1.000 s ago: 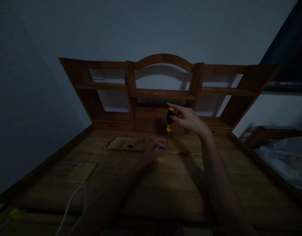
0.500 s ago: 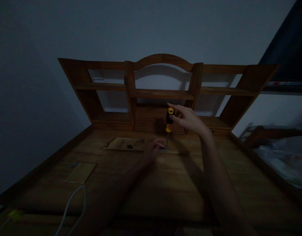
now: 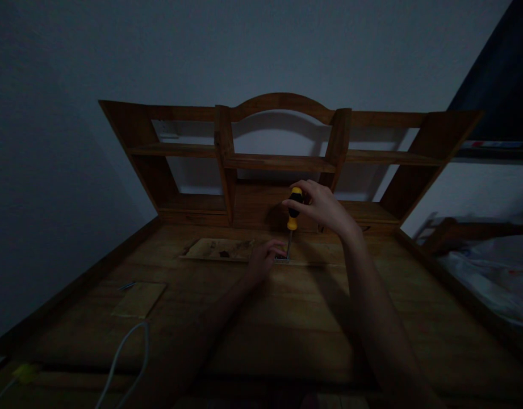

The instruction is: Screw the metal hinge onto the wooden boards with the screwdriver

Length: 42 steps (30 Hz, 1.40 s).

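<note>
A yellow and black screwdriver point(image 3: 292, 215) stands upright on the wooden desk top point(image 3: 287, 318), its tip at a small metal fitting point(image 3: 282, 259). My right hand point(image 3: 323, 208) is wrapped round the top of its handle. My left hand point(image 3: 264, 258) rests on the desk beside the tip, fingers curled at the fitting; what they pinch is too small to make out. A flat wooden strip point(image 3: 221, 249) lies just left of that hand.
A wooden shelf unit point(image 3: 282, 162) rises at the back of the desk. A small wooden piece point(image 3: 139, 299) lies at the left, with a white cable point(image 3: 125, 352) near the front edge. Bedding point(image 3: 495, 278) shows at the right.
My right hand's fingers have gone from stretched out at the handle to wrapped round it. The left hand and the screwdriver's tip have stayed in place.
</note>
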Each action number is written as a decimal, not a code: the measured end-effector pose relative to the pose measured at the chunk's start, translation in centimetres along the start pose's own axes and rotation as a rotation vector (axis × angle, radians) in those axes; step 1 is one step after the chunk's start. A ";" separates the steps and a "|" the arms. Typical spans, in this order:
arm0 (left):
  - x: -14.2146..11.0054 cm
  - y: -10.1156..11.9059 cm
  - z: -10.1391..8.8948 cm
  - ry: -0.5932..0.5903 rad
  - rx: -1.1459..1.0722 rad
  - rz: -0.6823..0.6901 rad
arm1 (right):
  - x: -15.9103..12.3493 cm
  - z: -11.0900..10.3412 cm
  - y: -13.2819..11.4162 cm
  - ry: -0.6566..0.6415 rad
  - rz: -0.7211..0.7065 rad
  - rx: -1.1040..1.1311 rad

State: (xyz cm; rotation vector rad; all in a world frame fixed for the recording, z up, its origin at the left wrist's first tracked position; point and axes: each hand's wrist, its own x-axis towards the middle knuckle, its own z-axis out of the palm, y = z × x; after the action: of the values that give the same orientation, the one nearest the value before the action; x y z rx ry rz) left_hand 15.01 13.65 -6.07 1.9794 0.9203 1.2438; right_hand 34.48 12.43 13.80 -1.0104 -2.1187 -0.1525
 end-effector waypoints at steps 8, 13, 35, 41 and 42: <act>0.0 0.5 -0.2 -0.030 -0.003 -0.056 | -0.2 -0.4 -0.4 -0.105 0.058 0.130; 0.1 0.5 -0.1 -0.005 0.027 -0.028 | -0.1 -0.3 -0.7 -0.077 0.031 0.130; 0.0 1.1 -0.2 0.002 0.003 -0.057 | -0.1 0.6 0.1 -0.050 0.024 0.054; 0.0 0.5 -0.1 0.004 -0.006 -0.054 | -0.2 -0.2 -0.6 -0.077 0.018 0.099; 0.1 0.4 -0.1 0.001 -0.009 -0.052 | -0.1 -0.1 -0.6 -0.059 0.005 0.078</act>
State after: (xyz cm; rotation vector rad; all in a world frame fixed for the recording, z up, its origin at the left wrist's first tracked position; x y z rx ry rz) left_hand 15.06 13.49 -5.72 1.9361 0.9581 1.2178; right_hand 34.13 11.91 13.87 -0.9847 -2.1579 -0.0373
